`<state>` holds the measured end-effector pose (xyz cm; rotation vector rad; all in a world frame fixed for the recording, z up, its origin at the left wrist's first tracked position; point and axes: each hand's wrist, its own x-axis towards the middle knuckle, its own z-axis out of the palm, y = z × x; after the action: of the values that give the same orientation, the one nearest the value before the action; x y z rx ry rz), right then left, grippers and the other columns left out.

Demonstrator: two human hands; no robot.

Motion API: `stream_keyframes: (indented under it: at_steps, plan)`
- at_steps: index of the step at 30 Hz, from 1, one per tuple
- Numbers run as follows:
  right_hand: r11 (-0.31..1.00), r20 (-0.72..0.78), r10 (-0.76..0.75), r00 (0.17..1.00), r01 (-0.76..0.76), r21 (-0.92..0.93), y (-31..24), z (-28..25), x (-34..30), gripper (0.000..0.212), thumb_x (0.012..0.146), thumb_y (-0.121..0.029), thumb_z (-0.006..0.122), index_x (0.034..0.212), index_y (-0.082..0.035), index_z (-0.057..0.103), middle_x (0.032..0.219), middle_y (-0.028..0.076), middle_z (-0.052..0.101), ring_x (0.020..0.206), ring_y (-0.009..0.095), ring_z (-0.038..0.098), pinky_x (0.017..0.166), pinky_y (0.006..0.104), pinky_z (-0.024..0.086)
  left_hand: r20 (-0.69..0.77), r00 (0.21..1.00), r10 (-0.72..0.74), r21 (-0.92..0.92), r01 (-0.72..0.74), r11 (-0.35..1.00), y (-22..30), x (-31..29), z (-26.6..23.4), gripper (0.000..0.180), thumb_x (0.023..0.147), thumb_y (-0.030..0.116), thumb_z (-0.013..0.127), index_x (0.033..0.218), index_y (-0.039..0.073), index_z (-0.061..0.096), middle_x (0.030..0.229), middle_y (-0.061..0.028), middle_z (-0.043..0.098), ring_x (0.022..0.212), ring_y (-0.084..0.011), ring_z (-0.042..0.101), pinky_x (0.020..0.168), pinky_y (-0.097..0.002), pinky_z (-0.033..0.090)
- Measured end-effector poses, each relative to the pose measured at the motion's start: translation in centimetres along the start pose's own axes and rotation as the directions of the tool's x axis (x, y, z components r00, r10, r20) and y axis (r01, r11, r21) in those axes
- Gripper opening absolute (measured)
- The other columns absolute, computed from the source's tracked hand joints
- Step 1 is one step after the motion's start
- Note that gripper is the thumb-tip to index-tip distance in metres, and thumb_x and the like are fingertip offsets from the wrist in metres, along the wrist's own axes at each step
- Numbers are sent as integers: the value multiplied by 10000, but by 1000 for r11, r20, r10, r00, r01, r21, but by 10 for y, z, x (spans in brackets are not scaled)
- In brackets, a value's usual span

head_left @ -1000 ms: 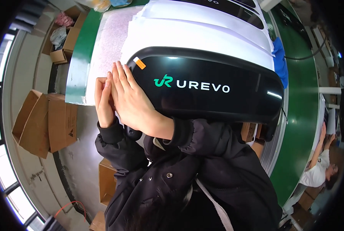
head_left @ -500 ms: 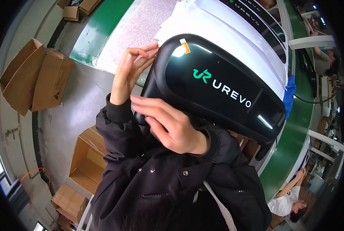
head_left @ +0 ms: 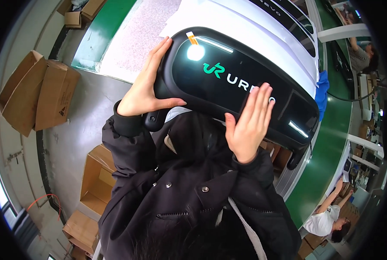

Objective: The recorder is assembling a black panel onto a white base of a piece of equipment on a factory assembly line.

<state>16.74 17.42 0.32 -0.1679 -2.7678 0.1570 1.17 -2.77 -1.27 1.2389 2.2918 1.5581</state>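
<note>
A large black glossy panel [head_left: 202, 93] with a rounded matte rim lies tilted across the work surface in front of me. A green emblem and white lettering mark its face, and a small orange-and-white sticker [head_left: 193, 39] sits at its upper left. My left hand [head_left: 143, 89] clasps the panel's left end, fingers along the outer side and thumb on the near rim. Flat on the face lies my right hand [head_left: 250, 123], fingers stretched over part of the lettering. A black rounded end piece [head_left: 153, 119] shows below my left hand.
White sheets [head_left: 232, 26] and more black panels [head_left: 284, 21] lie beyond. A blue cloth [head_left: 322, 92] is at the right, beside the green work surface [head_left: 332, 134]. Cardboard boxes [head_left: 57, 95] stand on the left floor. One co-worker [head_left: 325, 223] is at lower right, another at upper right.
My right hand has moved right, from near the left end onto the panel's face, and its fingers straightened. My left thumb has come onto the near rim. The panel appears slightly higher and further left.
</note>
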Motion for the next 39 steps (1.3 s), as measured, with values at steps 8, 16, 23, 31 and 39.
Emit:
stream_keyframes:
  at_steps: [8, 16, 23, 31, 39]
  plan:
    - [973, -10, -166, 986, 165, 159, -58, 25, 44, 758, 810, -382, 525, 1300, 132, 258, 1358, 332, 227, 1295, 434, 208, 1044, 521, 184, 88, 995, -56, -142, 68, 987, 2, 1, -8, 941, 636, 182, 686, 1394, 12, 156, 1437, -178, 182, 1349, -285, 142, 1081, -365, 135]
    - [963, 34, -263, 964, 265, -59, -96, 41, 90, 692, 799, -394, 468, 1291, 77, 349, 1372, 223, 302, 1319, 362, 189, 1070, 508, 116, 29, 979, -202, -543, 185, 819, -12, -11, 5, 856, 723, 350, 509, 1397, -9, 124, 1468, -158, 100, 1362, -253, 88, 1090, -350, 67]
    - [978, -21, -209, 978, 209, 20, -55, 28, 64, 749, 807, -515, 451, 1313, 27, 347, 1399, 162, 292, 1335, 283, 188, 1068, 502, 116, 41, 965, -258, -274, 259, 926, 9, 5, 5, 769, 753, 222, 544, 1393, 12, 174, 1443, -149, 184, 1336, -244, 168, 1077, -336, 100]
    - [917, -54, 373, 926, -377, -132, 98, -53, -34, 697, 807, -385, 560, 1330, 5, 317, 1383, 219, 284, 1287, 362, 265, 1012, 522, 222, 3, 961, -277, -111, 275, 955, 15, 10, 9, 751, 744, 122, 585, 1386, 30, 205, 1405, -147, 240, 1300, -242, 216, 1070, -327, 105]
    - [503, -263, 856, 445, -835, 225, 183, -66, -125, 362, 887, -295, 515, 985, 47, 579, 1038, 184, 531, 915, 309, 527, 830, 330, 397, 18, 957, -289, -91, 289, 953, 20, 12, 12, 738, 766, 129, 578, 1390, 31, 196, 1414, -151, 231, 1310, -239, 204, 1070, -330, 106]
